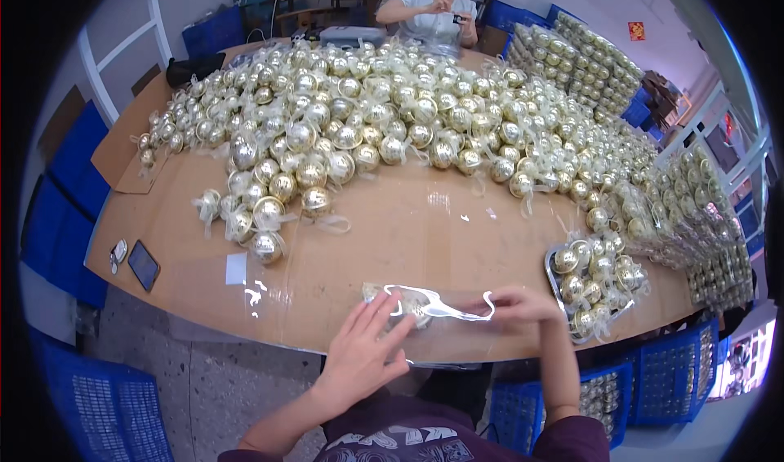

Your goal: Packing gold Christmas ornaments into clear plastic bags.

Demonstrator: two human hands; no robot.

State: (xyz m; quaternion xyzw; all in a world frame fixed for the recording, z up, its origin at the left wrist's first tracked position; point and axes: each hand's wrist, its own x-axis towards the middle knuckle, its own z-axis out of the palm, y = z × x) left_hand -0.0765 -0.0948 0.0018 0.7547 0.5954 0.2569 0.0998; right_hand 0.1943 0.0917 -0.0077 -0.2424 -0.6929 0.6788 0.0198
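Near the table's front edge lies a transparent plastic package (445, 308), glossy with reflections. At its left end, a few gold baubles (420, 308) with pale ribbons show partly, behind my fingers. My left hand (365, 348) rests over that end, its fingers stretched out and spread. My right hand (523, 305) pinches the plastic at the opposite end, fingertips closed on its edge. Just right of my right hand stands a metal tray (552, 286) of gold baubles (600, 274) with ribbons.
A huge heap of gold ribboned baubles (392, 115) covers the table's far half. Packed baubles (694, 192) are stacked at the right. A phone (144, 264) and white paper (236, 268) lie left. Blue crates (670, 372) stand below; another person (433, 13) works opposite.
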